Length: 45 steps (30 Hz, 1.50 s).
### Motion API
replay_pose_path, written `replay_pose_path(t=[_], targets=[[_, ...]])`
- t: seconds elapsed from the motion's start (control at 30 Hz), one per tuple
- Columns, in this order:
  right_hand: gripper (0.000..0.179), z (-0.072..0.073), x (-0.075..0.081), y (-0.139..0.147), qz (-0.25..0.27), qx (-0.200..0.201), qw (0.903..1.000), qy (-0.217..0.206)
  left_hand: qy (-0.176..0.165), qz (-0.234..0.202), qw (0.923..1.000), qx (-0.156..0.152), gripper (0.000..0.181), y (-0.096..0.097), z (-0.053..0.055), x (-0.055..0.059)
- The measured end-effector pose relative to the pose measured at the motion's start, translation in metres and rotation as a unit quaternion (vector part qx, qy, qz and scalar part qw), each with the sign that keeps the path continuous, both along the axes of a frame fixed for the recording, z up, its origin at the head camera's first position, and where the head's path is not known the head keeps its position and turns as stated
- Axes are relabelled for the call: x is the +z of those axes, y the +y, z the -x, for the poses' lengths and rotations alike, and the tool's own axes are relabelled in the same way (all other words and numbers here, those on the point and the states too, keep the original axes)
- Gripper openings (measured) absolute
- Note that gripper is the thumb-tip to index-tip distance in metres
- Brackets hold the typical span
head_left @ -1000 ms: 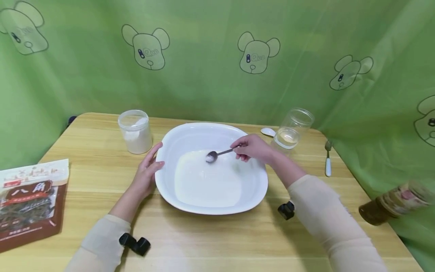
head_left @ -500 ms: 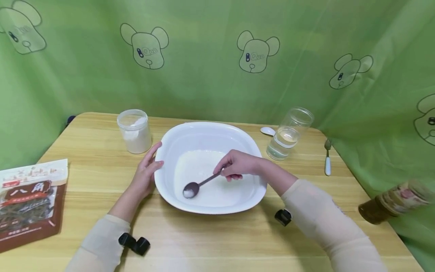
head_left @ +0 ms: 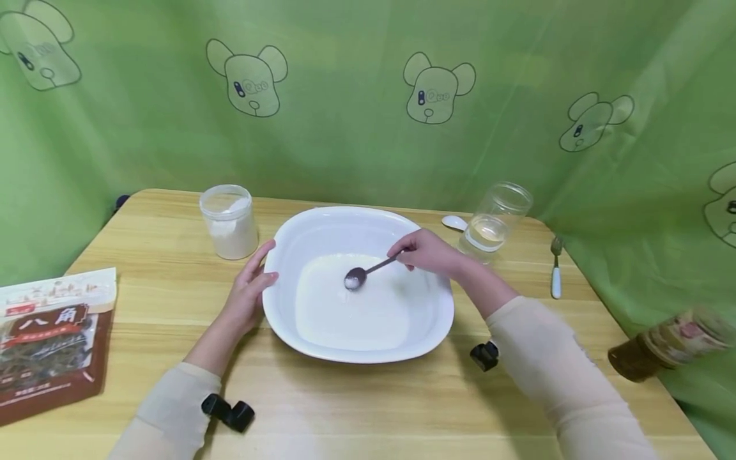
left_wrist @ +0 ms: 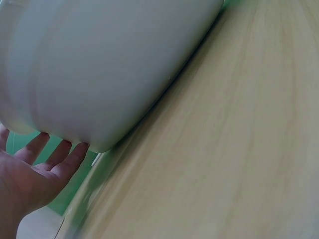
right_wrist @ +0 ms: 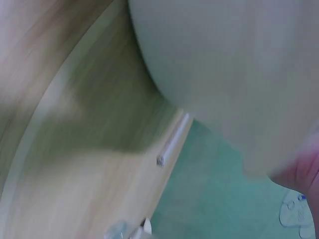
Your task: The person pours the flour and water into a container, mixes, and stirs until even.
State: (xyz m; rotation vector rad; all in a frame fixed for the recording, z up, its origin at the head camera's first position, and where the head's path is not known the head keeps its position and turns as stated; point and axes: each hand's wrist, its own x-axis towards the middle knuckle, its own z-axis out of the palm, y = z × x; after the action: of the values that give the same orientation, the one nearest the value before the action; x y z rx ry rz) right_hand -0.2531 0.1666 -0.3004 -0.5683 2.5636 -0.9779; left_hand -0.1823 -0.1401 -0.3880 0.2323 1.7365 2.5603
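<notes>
Right hand (head_left: 427,251) over basin (head_left: 356,355), fingers (head_left: 406,241) pinching spoon (head_left: 356,278), left hand (head_left: 248,295), fingers spread, touching basin, white powder (head_left: 234,239) in jar (head_left: 222,204) left of basin

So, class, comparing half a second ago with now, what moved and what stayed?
The right hand and the dark spoon it holds have moved away from the person and rightward over the white basin. Nothing was taken hold of or let go. The left hand stays against the basin's left side; the fork looks unmoved.
</notes>
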Motion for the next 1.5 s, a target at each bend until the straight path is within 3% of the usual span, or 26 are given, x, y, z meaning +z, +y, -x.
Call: replay_pose_path(t=[0.13,0.23,0.4,0.53,0.6,0.7,0.93,1.13,1.33,1.5], targets=[[0.022,0.006,-0.012,-0.021,0.023,-0.012,0.9997,-0.003,0.000,-0.002,1.0000,0.000,0.060,0.001,0.000,0.000],[0.022,0.004,-0.019,-0.035,0.038,0.002,0.9988,-0.032,-0.002,-0.005,1.0000,0.002,0.060,0.001,-0.001,0.000],[0.020,-0.010,-0.019,-0.041,0.042,0.077,0.9935,-0.072,-0.001,-0.003,1.0000,0.002,0.060,0.001,0.000,-0.001],[0.021,-0.019,-0.009,-0.025,0.024,0.145,0.9865,-0.073,0.000,-0.001,1.0000,0.000,0.060,0.000,0.000,0.000],[0.021,-0.021,-0.003,-0.014,0.015,0.160,0.9845,-0.071,0.000,-0.001,1.0000,0.000,0.059,-0.001,0.001,0.001],[0.022,-0.019,0.004,0.000,0.013,0.143,0.9879,-0.057,0.002,0.003,1.0000,0.003,0.059,-0.002,0.001,0.002],[0.025,0.003,-0.001,-0.003,0.002,0.044,0.9990,0.003,0.000,-0.002,1.0000,0.002,0.060,-0.001,0.001,0.001],[0.025,0.011,-0.014,-0.029,0.017,0.000,0.9997,-0.020,0.005,0.000,1.0000,0.003,0.060,0.001,0.000,-0.001],[0.024,-0.003,-0.018,-0.047,0.033,0.055,0.9928,-0.101,0.008,0.000,1.0000,0.002,0.060,0.000,0.000,-0.001],[0.023,-0.017,-0.013,-0.035,0.024,0.119,0.9821,-0.144,0.005,-0.001,1.0000,0.001,0.061,0.000,0.000,-0.001]])
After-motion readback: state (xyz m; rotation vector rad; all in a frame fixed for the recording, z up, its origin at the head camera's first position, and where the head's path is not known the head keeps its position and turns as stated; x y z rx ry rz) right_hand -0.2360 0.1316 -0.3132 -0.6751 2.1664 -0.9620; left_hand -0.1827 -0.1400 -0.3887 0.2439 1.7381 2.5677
